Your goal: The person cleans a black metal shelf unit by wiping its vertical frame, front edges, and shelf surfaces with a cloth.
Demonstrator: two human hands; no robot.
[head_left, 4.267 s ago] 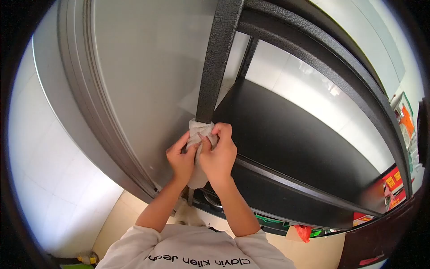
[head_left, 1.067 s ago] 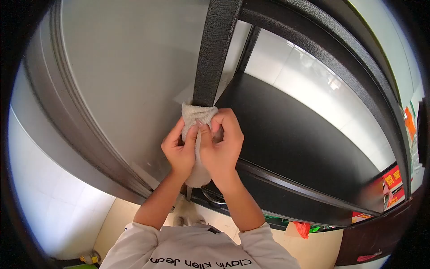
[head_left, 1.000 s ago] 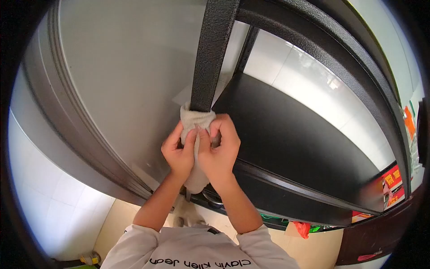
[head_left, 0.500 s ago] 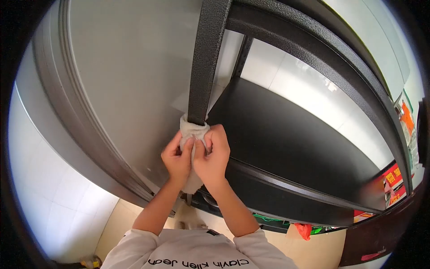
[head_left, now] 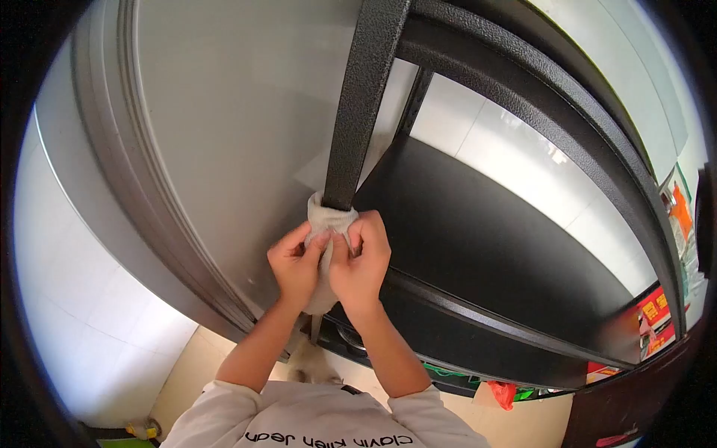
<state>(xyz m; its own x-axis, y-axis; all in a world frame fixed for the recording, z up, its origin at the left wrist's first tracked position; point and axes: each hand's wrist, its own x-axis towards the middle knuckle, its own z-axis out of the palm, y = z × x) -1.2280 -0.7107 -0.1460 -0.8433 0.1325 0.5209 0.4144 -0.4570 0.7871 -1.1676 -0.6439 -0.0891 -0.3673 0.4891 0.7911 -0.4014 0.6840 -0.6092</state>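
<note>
A pale grey cloth (head_left: 328, 217) is wrapped round the black upright post (head_left: 358, 112) of a metal shelf rack. My left hand (head_left: 296, 261) pinches the cloth from the left side of the post. From the right, my right hand (head_left: 363, 257) grips the same cloth, thumbs close together at the front. Below the hands the cloth's lower part hangs down, partly hidden by my wrists.
The black shelf board (head_left: 485, 216) extends to the right of the post. A grey panel (head_left: 239, 112) stands close on the left. Red boxes (head_left: 653, 317) sit at the far right, and a red bag (head_left: 503, 393) hangs low. A light-furred animal (head_left: 312, 364) is on the floor below.
The view has shifted slightly, so the rack appears a little farther right. Both hands keep hold of the cloth at about the same place on the post.
</note>
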